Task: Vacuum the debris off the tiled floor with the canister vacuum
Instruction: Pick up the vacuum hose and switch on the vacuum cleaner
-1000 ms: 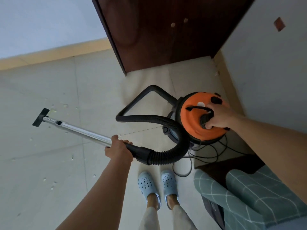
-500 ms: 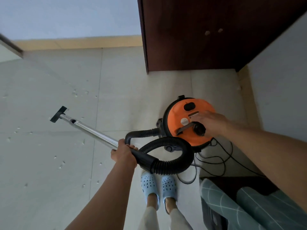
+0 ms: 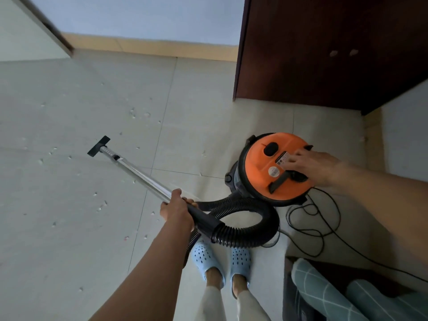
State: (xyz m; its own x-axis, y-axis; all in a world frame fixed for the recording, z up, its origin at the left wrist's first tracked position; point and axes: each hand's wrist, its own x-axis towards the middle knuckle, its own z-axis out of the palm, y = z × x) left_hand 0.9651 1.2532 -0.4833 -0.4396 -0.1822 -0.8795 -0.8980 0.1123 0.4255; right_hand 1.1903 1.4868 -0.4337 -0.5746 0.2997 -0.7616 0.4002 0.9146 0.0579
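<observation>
Debris [image 3: 102, 206] lies scattered in pale flecks over the tiled floor [image 3: 58, 239], mostly from about nine to eleven o'clock of the left hand [image 3: 177, 208], which is wrapped round the black grip where the chrome wand [image 3: 139, 173] meets the ribbed hose [image 3: 245, 237]. The wand's long axis runs from that hand up toward ten o'clock, ending in the flat black nozzle [image 3: 98, 146], which sits on or just above the tiles, I cannot tell which, with flecks on both sides of it and beyond it. Because the nozzle already points into the littered area, the coming sweep looks to depend on the left arm alone, pushing and pulling along that axis. The orange-topped canister vacuum [image 3: 261, 179] stands at about three o'clock of the left hand, near a dark wooden cabinet [image 3: 324, 54]. The right hand [image 3: 310, 166] rests on the lid with its fingers spread and fairly straight, beside the black handle [image 3: 281, 179]; it does not appear to grip it. The power cord [image 3: 317, 225] loops loosely on the floor just behind the canister, and could snag if the machine is dragged.
</observation>
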